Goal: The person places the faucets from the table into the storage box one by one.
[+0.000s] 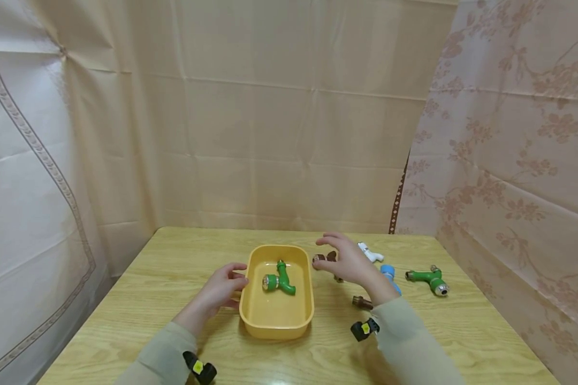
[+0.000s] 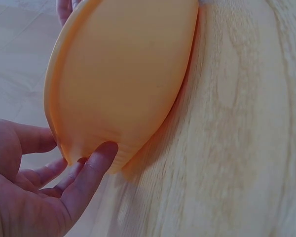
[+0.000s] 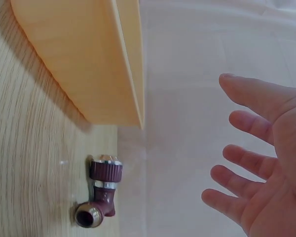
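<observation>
Pale-sleeved left hand (image 1: pixel 220 287) loosely touches a rounded yellow tub (image 1: pixel 276 332) (green tap (image 1: pixel 284 281) inside), right hand (image 1: pixel 351 263) spread and empty

Wood-grain table (image 1: pixel 188 254), beige curtain (image 1: pixel 270 133) behind, floral curtain (image 1: pixel 520 160) at right.

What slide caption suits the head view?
Hands flanking a yellow tray containing one green faucet, with more faucets on the wood-grain table.
</observation>
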Action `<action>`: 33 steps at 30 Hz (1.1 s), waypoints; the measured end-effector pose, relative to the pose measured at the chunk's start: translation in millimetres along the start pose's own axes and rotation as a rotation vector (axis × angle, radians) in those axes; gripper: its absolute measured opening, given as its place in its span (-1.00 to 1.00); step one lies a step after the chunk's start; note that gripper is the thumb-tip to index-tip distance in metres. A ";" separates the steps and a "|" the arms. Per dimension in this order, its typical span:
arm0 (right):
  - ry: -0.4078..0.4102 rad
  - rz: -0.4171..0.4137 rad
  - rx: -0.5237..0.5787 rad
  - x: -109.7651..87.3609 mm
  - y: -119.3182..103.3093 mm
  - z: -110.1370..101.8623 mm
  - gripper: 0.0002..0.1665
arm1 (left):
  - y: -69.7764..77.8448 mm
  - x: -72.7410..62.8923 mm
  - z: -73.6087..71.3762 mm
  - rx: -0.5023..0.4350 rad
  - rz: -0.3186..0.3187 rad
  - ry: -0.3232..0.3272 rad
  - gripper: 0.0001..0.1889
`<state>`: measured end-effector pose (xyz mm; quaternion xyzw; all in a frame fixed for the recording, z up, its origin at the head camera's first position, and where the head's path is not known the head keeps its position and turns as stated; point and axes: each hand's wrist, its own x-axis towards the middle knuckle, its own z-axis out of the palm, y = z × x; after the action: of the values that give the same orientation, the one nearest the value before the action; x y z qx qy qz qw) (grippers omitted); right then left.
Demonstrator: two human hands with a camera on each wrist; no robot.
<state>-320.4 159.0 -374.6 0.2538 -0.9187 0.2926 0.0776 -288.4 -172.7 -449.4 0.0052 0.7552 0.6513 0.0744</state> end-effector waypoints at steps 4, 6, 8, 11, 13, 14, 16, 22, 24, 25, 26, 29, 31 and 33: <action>0.013 -0.017 -0.032 -7.4 4.6 -5.1 -0.28 | -0.4 0.4 0.4 -0.006 -0.006 0.008 -0.51; 0.015 -0.017 -0.040 -10.9 7.1 -7.9 -0.28 | -1.0 0.6 0.3 -0.004 -0.005 0.007 -0.51; 0.015 -0.012 -0.042 -14.1 9.8 -10.5 -0.28 | -1.4 0.5 0.0 -0.008 -0.009 0.008 -0.52; 0.012 0.003 -0.050 -18.7 14.2 -13.6 -0.27 | -1.7 0.0 -0.4 -0.007 -0.005 0.000 -0.51; 0.010 0.017 -0.057 -21.6 17.4 -15.4 -0.25 | -1.7 0.4 -0.2 -0.012 -0.008 0.001 -0.51; 0.009 0.022 -0.063 -23.2 19.0 -16.4 -0.24 | -1.5 0.6 0.0 -0.012 -0.008 -0.001 -0.51; 0.006 0.032 -0.073 -26.6 22.3 -18.6 -0.21 | -1.3 1.3 0.1 -0.015 -0.011 0.003 -0.51; -0.017 0.072 -0.070 -35.4 32.2 -25.9 -0.14 | -1.1 2.8 0.0 -0.013 -0.016 0.014 -0.51; -0.028 0.078 -0.072 -37.7 35.4 -28.1 -0.13 | -1.2 2.9 0.3 -0.014 -0.019 0.014 -0.51; -0.034 0.078 -0.075 -38.8 37.0 -29.2 -0.12 | -1.5 2.9 0.4 -0.013 -0.019 0.013 -0.51; -0.039 0.076 -0.084 -40.0 38.8 -30.2 -0.11 | -1.5 2.8 0.6 -0.013 -0.019 0.011 -0.51; -0.056 0.074 -0.099 -43.2 44.8 -33.0 -0.07 | -1.7 2.7 0.7 -0.013 -0.016 0.008 -0.51; -0.067 0.075 -0.098 -45.7 48.8 -34.9 -0.06 | -1.9 2.9 0.4 -0.016 -0.015 0.008 -0.51; -0.076 0.079 -0.089 -48.1 52.1 -36.7 -0.06 | -2.2 3.3 0.1 -0.019 -0.015 0.010 -0.51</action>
<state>-306.0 236.9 -384.6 0.2247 -0.9422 0.2447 0.0425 -291.4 -172.6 -451.9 -0.0047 0.7493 0.6579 0.0756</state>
